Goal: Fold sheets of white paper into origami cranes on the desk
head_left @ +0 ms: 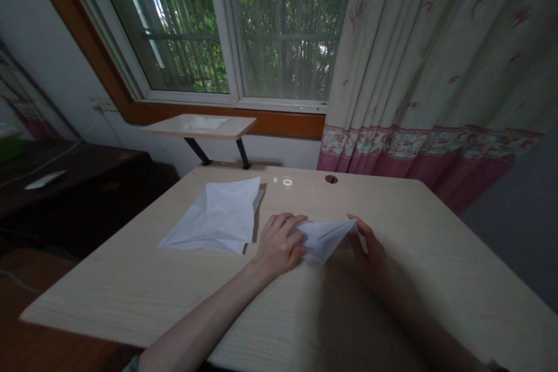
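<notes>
A folded sheet of white paper [325, 236] is held between my two hands, just above the middle of the wooden desk [226, 288]. My left hand [281, 241] grips its left end, with the fingers curled over the paper. At the opposite end, my right hand [368, 247] pinches the pointed corner between thumb and fingertips. One flap of the folded paper points down toward me. To the left of my left hand lies a loose stack of creased white paper sheets [222, 212], its edges uneven.
A small raised shelf [159, 127] on black legs stands at the desk's back left, with a white paper or tissue [207, 122] on it. A round cable hole [331, 179] sits near the back edge. A curtain [392, 145] hangs beyond, beside the window [279, 40].
</notes>
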Demonstrator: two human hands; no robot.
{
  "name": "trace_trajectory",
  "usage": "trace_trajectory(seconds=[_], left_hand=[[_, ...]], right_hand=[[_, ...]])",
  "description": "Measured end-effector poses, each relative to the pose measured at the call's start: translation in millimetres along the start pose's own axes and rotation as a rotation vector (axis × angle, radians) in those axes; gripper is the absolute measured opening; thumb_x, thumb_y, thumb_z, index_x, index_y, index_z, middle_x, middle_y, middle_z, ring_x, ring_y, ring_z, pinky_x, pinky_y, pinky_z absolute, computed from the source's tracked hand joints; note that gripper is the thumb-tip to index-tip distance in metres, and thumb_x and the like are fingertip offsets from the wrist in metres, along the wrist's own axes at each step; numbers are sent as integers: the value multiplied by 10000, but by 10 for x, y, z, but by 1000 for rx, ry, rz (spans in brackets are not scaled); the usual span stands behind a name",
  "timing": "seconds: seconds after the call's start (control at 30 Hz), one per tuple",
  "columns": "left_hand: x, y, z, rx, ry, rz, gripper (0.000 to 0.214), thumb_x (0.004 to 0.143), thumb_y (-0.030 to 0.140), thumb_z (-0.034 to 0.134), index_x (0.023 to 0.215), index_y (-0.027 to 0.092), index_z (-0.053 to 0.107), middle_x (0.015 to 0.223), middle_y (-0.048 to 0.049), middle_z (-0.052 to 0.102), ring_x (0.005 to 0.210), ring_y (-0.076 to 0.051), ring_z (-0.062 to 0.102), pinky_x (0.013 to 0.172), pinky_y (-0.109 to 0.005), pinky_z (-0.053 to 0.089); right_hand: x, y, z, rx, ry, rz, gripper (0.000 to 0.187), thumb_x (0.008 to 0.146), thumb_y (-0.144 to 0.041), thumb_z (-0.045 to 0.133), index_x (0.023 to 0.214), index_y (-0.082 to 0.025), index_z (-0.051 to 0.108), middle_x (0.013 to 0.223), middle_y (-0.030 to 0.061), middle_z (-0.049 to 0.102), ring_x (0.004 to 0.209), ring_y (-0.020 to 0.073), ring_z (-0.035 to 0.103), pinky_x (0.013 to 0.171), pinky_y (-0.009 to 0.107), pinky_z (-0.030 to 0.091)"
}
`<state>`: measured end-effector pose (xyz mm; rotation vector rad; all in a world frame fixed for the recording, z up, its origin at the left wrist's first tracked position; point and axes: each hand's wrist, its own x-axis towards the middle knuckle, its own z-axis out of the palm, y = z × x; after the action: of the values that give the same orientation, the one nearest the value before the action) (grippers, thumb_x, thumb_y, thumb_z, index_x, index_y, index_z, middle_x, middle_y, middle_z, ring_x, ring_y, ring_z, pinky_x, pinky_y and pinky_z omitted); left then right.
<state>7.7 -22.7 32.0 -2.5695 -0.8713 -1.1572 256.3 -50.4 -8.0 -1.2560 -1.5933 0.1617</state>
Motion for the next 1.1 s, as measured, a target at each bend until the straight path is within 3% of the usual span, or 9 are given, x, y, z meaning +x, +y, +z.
trace_trajectory(seconds=[0.3,0.53,0.8,0.93,1.1], left_hand=[[53,1,-23,36,-163,30,230,940,402,543,964,241,706,1245,-17,675,930,-258,534,785,-430,378],[73,23,-35,38,-153,16,200,925,383,581,1064,281,681,1185,3,701,885,-239,540,792,-431,333],[60,26,-40,82,-82,23,299,987,403,451,1163,260,645,1163,-26,702,844,-232,527,790,-439,316],[64,27,-42,124,-86,-4,412,1014,423,362,1295,214,578,1158,-74,689,848,-240,517,767,-430,323],[84,43,-37,188,-123,-64,401,1007,417,374,1300,243,587,1116,-100,654,885,-261,527,755,-414,338]], right_hand=[[6,-39,5,28,14,-20,317,975,-415,452,1232,-286,584,1159,77,704,1053,261,674,888,463,562],[15,-65,-34,3,52,-13,290,968,-396,474,1200,-254,574,1140,95,696,1050,261,669,893,461,552],[17,-16,-15,19,121,3,277,959,-398,488,1193,-266,557,1153,92,680,1057,271,649,886,473,532],[8,18,-7,16,119,7,292,964,-404,470,1213,-271,541,1151,90,672,1056,268,639,889,465,523],[-3,-19,-34,-10,102,-15,264,957,-389,477,1176,-264,556,1087,84,684,983,261,659,840,440,544]])
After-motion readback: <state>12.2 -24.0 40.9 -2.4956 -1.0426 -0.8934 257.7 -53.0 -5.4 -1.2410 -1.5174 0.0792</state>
